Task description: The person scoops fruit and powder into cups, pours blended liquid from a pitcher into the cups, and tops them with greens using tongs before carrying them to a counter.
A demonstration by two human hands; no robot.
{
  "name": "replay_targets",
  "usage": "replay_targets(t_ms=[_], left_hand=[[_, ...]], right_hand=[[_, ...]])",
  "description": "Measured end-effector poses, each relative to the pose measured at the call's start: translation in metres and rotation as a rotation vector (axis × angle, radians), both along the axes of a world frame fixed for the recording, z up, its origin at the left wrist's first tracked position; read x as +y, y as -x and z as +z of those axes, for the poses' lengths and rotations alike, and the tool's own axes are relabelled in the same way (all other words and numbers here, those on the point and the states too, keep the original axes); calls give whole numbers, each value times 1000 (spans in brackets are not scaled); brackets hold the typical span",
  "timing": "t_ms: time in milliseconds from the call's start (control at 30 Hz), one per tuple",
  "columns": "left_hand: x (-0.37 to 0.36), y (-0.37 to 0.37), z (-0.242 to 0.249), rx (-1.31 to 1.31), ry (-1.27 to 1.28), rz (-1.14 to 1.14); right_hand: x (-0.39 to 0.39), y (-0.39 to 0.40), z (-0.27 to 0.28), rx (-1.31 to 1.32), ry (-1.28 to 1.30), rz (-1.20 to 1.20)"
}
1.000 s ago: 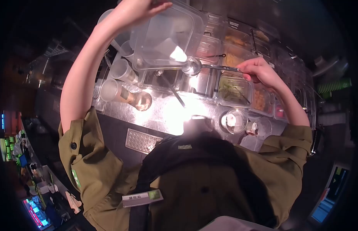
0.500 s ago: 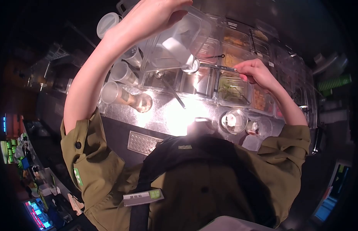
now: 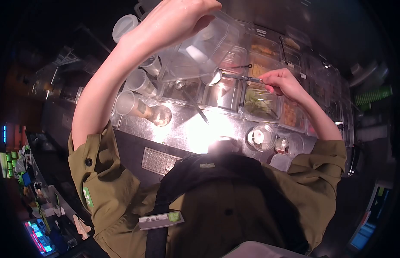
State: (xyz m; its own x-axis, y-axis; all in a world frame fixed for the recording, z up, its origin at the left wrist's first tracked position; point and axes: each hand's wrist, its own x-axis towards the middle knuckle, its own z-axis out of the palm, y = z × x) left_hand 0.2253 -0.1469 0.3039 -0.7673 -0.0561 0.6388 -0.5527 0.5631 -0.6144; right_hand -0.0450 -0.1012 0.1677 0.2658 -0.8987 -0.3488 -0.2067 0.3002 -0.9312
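Note:
At the top of the head view, my left hand (image 3: 187,15) grips the upper edge of a clear plastic container (image 3: 228,34) and holds it tilted over the counter bins. Something white (image 3: 196,55) shows in the container, toward its lower corner. My right hand (image 3: 282,82) is closed around the handle of a long metal spoon (image 3: 243,78). The spoon's round bowl (image 3: 215,77) is at the container's low corner, overlapping it in this view. Below the spoon is a shiny metal bin (image 3: 222,95). A bin of green pieces (image 3: 261,103) lies under my right hand.
Clear cups (image 3: 140,81) stand on the left, near a round glass jar (image 3: 159,116). Another spoon (image 3: 195,106) rests across a bin. A glass bowl (image 3: 261,136) and small clear cups (image 3: 290,145) sit at the front right. Orange food fills a bin (image 3: 263,47) farther back.
The container has shifted slightly to the right, and less white shows in it near the spoon. The spoon's bowl has turned and dropped a little. Both hands keep their grip.

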Motion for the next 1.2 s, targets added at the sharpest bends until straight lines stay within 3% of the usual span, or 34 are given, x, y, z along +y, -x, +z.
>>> replay_targets(t_ms=[200, 267, 400, 600, 833, 967, 1200], left_hand=[[-3, -6, -3, 102, -154, -130], [7, -11, 0, 30, -199, 22], [-8, -16, -14, 30, -624, -29], [-14, -53, -21, 274, -947, 34], [21, -159, -31, 609, -1118, 230], [65, -240, -48, 1174, -1271, 204], [165, -350, -102, 1624, -1057, 429]], right_hand=[[-2, -2, -4, -23, -4, -11], [-3, -4, -4, -11, -2, -6], [-2, -8, -4, 13, 0, 2], [-3, -16, 3, 12, -18, 26], [-13, -38, 12, 99, 37, 84], [-25, -68, 33, -3, 9, 202], [-63, -155, 16, -16, 143, 345]])
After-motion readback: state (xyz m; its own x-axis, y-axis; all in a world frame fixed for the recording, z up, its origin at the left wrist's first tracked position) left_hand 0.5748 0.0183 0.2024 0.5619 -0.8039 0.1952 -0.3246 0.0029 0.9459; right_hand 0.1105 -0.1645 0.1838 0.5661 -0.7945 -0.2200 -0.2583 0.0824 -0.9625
